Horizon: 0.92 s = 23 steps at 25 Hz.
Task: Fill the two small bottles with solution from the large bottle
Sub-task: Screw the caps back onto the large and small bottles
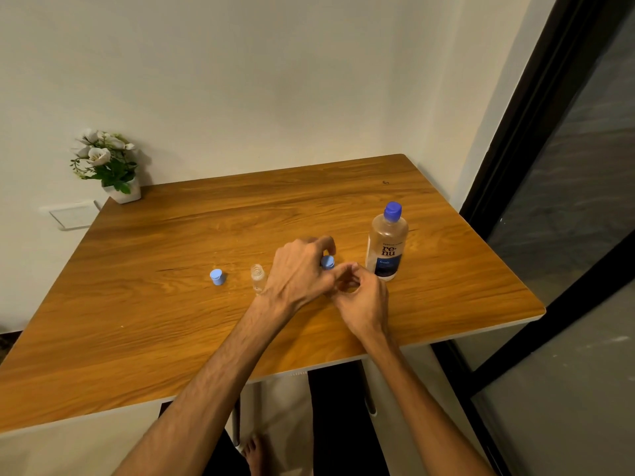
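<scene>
Landmark: big bottle, standing on the table w/ its blue cap on.
2nd small bottle: just left of the big bottle, mostly hidden by both hands. Only its blue cap shows.
Left hand: fingers curled over that cap from above, looks like pinching it. Fingertips are hidden, so not 100% sure.
Right hand: between the 2nd small bottle & the big bottle, low by the table. Fingers curled toward the bottle's body. Can't tell if it really holds it, the body is hidden.
Step now: prob. twisting the cap off the 2nd small bottle.
How to do it well: hold the body still w/ the lower hand, turn only the cap, keep the bottle straight up so it won't tip. Put the cap down near the other one, away from the big bottle.
Which way it points: cap looks up, so long axis is likely up-down, maybe a bit tilted. Can't tell for sure.
1st small bottle: further left of the big bottle, clear, open, mouth up, long axis up-down. Looks empty.
Loose cap: left of that again, lying on the table, apart from it.
Big bottle axis: up-down, cap on top, label faces the person.
Left to do: open big bottle, pour into both.
Far away: flower pot, far-left back corner of the table.
</scene>
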{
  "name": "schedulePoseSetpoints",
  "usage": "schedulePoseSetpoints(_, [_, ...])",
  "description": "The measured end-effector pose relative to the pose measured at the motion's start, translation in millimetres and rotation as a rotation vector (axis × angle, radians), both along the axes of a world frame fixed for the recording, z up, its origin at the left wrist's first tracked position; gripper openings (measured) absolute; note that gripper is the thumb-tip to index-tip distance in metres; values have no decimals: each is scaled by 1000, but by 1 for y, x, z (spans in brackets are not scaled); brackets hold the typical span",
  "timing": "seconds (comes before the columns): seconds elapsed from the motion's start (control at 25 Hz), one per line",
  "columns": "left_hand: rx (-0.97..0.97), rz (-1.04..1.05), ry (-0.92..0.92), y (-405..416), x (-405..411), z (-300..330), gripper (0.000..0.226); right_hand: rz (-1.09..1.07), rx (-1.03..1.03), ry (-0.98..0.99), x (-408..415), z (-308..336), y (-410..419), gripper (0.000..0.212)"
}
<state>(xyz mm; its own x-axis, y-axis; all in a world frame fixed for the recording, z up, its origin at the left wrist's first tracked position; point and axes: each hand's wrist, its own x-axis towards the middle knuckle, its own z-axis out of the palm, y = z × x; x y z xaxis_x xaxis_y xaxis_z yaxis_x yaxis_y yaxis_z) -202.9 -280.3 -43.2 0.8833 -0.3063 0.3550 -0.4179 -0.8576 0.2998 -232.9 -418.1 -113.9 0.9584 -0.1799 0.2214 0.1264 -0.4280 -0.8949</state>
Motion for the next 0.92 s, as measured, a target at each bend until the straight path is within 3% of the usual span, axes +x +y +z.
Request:
schedulePoseSetpoints(0.12, [24, -145, 46, 12, 0, 5, 33, 9, 14, 8, 1, 0, -1, 27])
schedulePoseSetpoints(0.24, [6, -100, 87, 18, 0, 6, 21, 21, -3, 19, 2, 0, 1, 29])
schedulePoseSetpoints(0.48, [-40, 126, 29, 4, -5, -7, 44, 12, -30, 27, 2, 1, 2, 33])
schedulePoseSetpoints(0.6, [-11, 43, 41, 5, -10, -4, 26, 19, -13, 22, 1, 4, 2, 32])
schedulePoseSetpoints(0.76, [26, -196, 104, 1, -15, 11, 42, 2, -36, -9, -1, 4, 2, 20])
schedulePoseSetpoints(0.88, [44, -29, 28, -6, -13, 5, 35, 18, -44, 1, 0, 4, 1, 8])
schedulePoseSetpoints(0.92, [62, 61, 7, -6, -11, 4, 39, 27, -49, 12, -1, 6, 1, 16])
